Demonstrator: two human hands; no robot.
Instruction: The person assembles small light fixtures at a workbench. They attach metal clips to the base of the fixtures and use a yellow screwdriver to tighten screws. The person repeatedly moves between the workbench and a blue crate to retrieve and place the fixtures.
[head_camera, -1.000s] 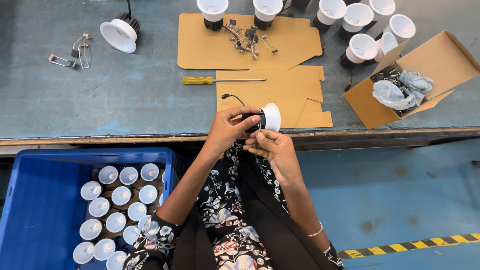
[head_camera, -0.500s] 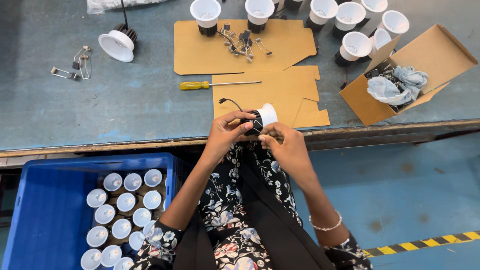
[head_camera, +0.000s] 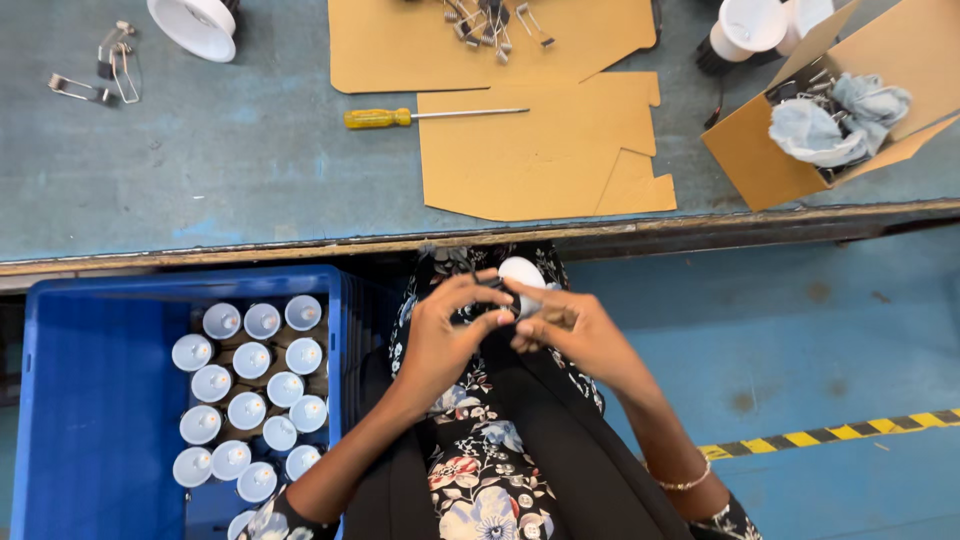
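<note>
1. The counter (head_camera: 200, 170) is a worn blue-grey surface. Compared with a moment ago, more of its near edge and the floor below it is in view, and its far edge is now cut off.
2. The blue crate (head_camera: 90, 400) stands below the near edge, at the person's left side, and holds rows of small white lamp housings (head_camera: 250, 385).
3. Flat cardboard sheets (head_camera: 540, 140) lie in the middle of the counter. An open cardboard box (head_camera: 760, 160) with pale cloth inside sits toward the right end.
4. The left hand (head_camera: 445, 335) and right hand (head_camera: 575, 335) have come off the counter edge and now work low over the lap, below the near edge.
5. Both hands are closed around one small white lamp piece (head_camera: 522, 272), with the fingers curled on it from both sides.
6. A yellow-handled screwdriver (head_camera: 400, 117) lies untouched on the counter.
7. The lower part of the lamp piece is hidden by the fingers, so I cannot tell what they do there.
</note>
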